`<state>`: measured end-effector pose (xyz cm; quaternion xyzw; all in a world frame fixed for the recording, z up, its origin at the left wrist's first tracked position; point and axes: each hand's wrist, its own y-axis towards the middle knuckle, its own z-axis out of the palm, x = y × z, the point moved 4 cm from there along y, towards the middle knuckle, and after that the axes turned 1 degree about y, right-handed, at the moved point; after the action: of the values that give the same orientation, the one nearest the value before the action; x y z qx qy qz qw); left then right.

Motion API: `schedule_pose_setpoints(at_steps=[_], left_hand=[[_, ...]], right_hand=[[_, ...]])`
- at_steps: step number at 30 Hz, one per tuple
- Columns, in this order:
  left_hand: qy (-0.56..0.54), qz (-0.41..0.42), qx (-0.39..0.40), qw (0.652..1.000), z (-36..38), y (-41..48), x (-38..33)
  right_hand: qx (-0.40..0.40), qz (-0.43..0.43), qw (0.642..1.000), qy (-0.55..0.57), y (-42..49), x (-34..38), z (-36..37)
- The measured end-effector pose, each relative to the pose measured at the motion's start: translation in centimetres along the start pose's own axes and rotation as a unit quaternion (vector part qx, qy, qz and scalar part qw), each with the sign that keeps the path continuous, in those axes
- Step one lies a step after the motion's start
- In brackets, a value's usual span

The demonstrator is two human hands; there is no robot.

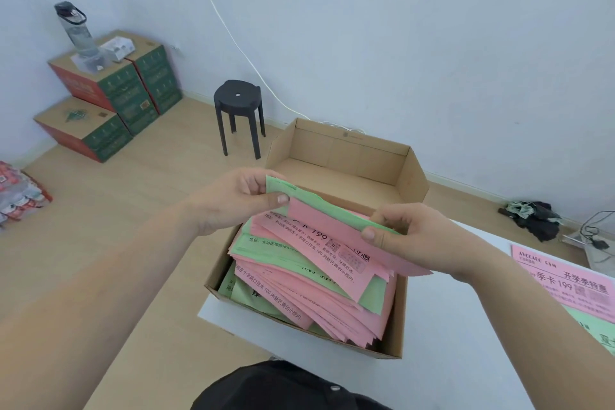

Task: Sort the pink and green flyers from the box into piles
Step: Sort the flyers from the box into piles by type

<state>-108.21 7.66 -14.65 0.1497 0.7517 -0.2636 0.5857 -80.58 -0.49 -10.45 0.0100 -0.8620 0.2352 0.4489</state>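
Flyers (299, 280) fill the box (397, 326) on the table (449, 359), pink and green mixed. Left hand (233, 200) and right hand (409, 236) each pinch one bunch (326, 220) above it. Few sorted sheets (562, 283) lie right; I judge nearly all remains.

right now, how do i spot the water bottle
Find the stacked green and red cartons at the far left. The water bottle stands on the top one, beside a small white box; it alone is tall and see-through, with a dark cap.
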Motion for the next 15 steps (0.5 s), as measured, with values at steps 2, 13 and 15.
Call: schedule_pose_setpoints(at_steps=[2, 13, 15], left_hand=[[0.022, 0.005, 0.013, 1.0, 0.0, 0.0, -0.2], [0.045, 0.051, -0.076, 0.995, 1.7, 0.7, -0.9], [0.061, 0.066, -0.132, 0.987, 1.7, 1.5, -1.5]], right_hand=[[0.003, 0.008, 1.0, 0.002, -0.4, -0.2, 0.1], [-0.088, -0.007, 0.963, -0.255, -0.3, 1.0, 1.5], [-0.125, -0.008, 0.944, -0.306, -0.2, 1.3, 1.6]])
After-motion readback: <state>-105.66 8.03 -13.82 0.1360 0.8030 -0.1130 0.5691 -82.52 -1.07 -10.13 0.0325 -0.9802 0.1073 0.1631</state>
